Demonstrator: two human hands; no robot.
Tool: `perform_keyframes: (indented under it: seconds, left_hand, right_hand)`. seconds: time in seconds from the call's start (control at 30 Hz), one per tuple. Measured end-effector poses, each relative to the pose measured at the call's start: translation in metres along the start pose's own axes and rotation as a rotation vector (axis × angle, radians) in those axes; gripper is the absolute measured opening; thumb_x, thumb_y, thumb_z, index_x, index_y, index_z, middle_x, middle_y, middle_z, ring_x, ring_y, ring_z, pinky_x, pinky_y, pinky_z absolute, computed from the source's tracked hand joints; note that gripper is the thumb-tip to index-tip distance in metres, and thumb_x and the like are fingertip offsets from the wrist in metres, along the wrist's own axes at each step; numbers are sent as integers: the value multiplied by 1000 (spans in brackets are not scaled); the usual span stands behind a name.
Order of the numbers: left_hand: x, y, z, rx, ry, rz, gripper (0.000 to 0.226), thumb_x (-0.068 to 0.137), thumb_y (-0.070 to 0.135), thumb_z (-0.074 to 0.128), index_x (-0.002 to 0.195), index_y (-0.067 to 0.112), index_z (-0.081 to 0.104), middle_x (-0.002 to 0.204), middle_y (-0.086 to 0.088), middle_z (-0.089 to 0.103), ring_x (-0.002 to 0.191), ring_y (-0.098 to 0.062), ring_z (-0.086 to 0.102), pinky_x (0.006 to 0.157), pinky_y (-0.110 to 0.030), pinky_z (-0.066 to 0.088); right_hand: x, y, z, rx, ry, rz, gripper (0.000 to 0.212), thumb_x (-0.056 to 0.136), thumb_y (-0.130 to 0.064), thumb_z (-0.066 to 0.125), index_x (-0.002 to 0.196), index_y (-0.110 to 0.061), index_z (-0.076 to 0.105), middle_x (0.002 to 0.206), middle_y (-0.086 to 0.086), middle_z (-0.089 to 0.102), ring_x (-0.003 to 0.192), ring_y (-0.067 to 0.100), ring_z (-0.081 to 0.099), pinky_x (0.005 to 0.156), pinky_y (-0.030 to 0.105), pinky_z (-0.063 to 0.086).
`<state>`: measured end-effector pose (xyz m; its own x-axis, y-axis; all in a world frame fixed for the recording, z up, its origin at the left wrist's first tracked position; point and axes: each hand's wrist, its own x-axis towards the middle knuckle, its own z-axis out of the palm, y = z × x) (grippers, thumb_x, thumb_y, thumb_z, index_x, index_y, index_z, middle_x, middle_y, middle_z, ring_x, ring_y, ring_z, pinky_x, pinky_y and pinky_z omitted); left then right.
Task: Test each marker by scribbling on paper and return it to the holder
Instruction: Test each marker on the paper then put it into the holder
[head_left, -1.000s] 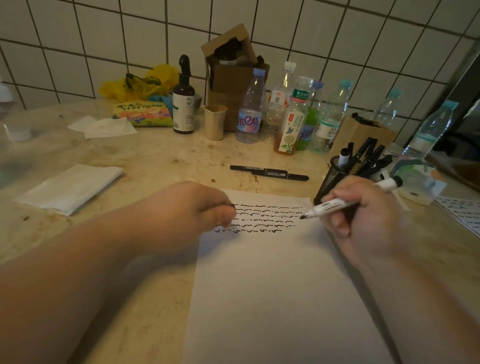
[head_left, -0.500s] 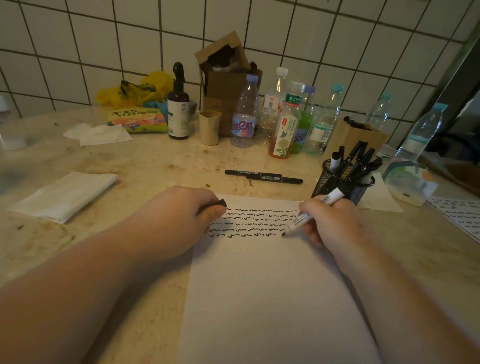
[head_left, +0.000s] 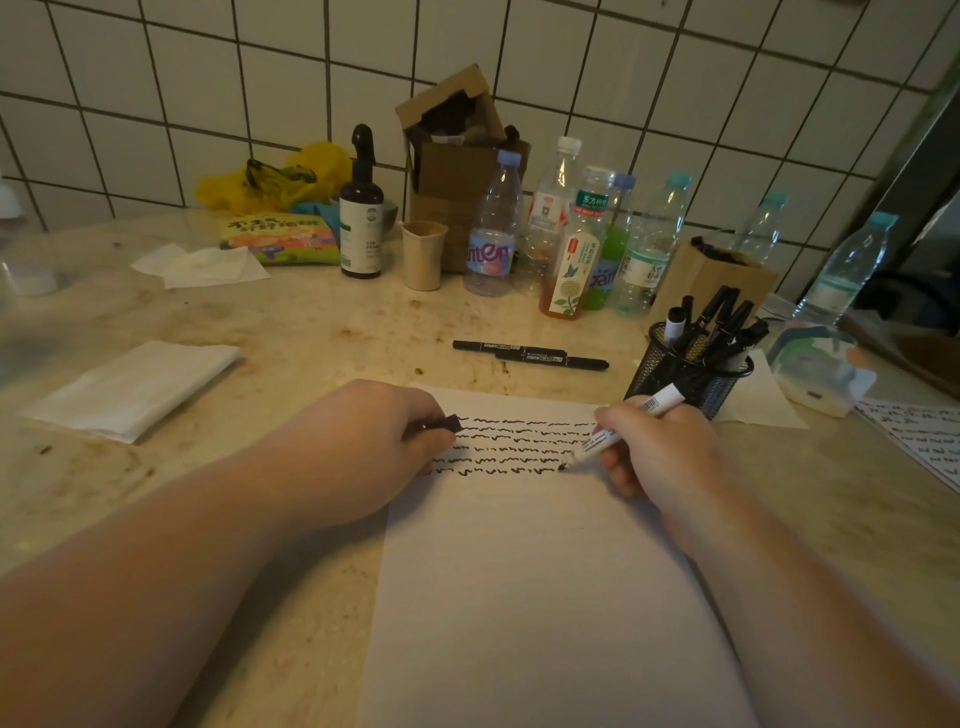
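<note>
- A white marker (head_left: 621, 428) sits in the right hand (head_left: 660, 447) at centre right of the frame, fingers curled round the barrel, its black tip touching the paper (head_left: 519, 571) at the end of the lowest scribbled line.
- The left hand (head_left: 374, 447), left of centre, pinches a small black cap (head_left: 448, 423) while resting on the sheet's upper left corner and seemingly pinning it down.
- The marker looks light, stiff and smooth; a hold low on the barrel, near the tip, likely gives the best control, and it should need little force.
- The paper is thin and liable to slide on the surface (head_left: 260, 338), so the steadying hand matters.
- Both forearms reach in from the bottom of the frame, wrists low over the sheet.
- The mesh holder (head_left: 680, 371), full of dark markers, stands just beyond the right hand; two black markers (head_left: 530, 355) lie above the paper.
</note>
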<state>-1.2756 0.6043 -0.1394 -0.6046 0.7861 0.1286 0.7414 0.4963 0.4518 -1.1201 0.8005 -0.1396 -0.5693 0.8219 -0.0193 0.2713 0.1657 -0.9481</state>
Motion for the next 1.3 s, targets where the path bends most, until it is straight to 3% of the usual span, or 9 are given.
perform_keyframes:
  seconds: [0.47, 0.57, 0.67, 0.73, 0.83, 0.93, 1.03, 1.17, 1.3]
  left_hand:
    - [-1, 1, -1, 25, -4, -5, 21, 97, 46, 52, 91, 32, 66, 77, 15, 66, 71, -2, 58, 60, -22, 44]
    - [-1, 1, -1, 10, -8, -12, 22, 96, 46, 52, 98, 32, 68, 82, 15, 68, 75, -4, 60, 67, -24, 50]
    - [-2, 1, -1, 11, -4, 0, 23, 96, 47, 52, 104, 33, 68, 84, 14, 68, 76, -4, 60, 68, -25, 50]
    - [-3, 2, -1, 1, -7, 14, 24, 95, 49, 52, 107, 35, 68, 86, 14, 69, 78, -5, 61, 72, -27, 52]
    - [-4, 3, -2, -19, -19, 36, 24, 94, 52, 53, 108, 38, 67, 86, 15, 69, 79, -4, 61, 72, -27, 52]
    - [-3, 5, -2, -17, -11, 71, 20, 94, 51, 53, 103, 39, 67, 82, 15, 67, 75, -3, 59, 67, -24, 49]
    - [-4, 6, -2, -23, 3, 101, 19, 95, 48, 54, 100, 37, 68, 79, 15, 67, 74, -3, 59, 65, -22, 47]
    - [-5, 7, -1, -36, 11, 124, 20, 95, 47, 54, 102, 36, 69, 79, 15, 67, 73, -2, 59, 65, -21, 47]
    - [-6, 9, -1, -50, 16, 158, 21, 95, 45, 54, 103, 33, 69, 79, 14, 69, 74, -2, 60, 65, -18, 45]
  right_hand:
    - [5, 5, -6, -107, 32, -10, 27, 86, -24, 59, 82, 2, 66, 56, 5, 60, 51, 17, 51, 56, 36, 44]
    - [5, 6, -9, -133, 50, 0, 30, 79, -32, 58, 76, -3, 64, 54, 2, 59, 56, 22, 50, 60, 40, 42]
    - [3, 3, -8, -71, 31, -4, 22, 82, -29, 59, 75, -9, 65, 55, 3, 56, 54, 20, 48, 54, 37, 41]
    - [0, 1, -6, 44, -7, -14, 19, 90, -21, 60, 80, -6, 65, 56, 4, 55, 49, 14, 46, 45, 28, 38]
    - [-9, -5, -3, 202, -124, -70, 20, 94, -20, 63, 79, -8, 66, 58, 3, 57, 50, 12, 48, 47, 24, 40]
    - [-16, -11, -2, 328, -284, -123, 15, 84, -27, 71, 80, -13, 72, 64, 5, 59, 55, 12, 53, 50, 21, 45]
    - [-21, -12, 0, 425, -420, -153, 22, 73, -33, 74, 84, -13, 77, 71, 10, 65, 63, 16, 59, 57, 24, 52]
    - [-21, -11, 1, 540, -467, -140, 29, 86, -25, 57, 89, -6, 79, 76, 18, 68, 69, 23, 62, 64, 32, 53]
    - [-22, -10, 0, 460, -484, -194, 24, 89, -17, 60, 95, -3, 77, 82, 22, 70, 71, 25, 65, 66, 33, 56]
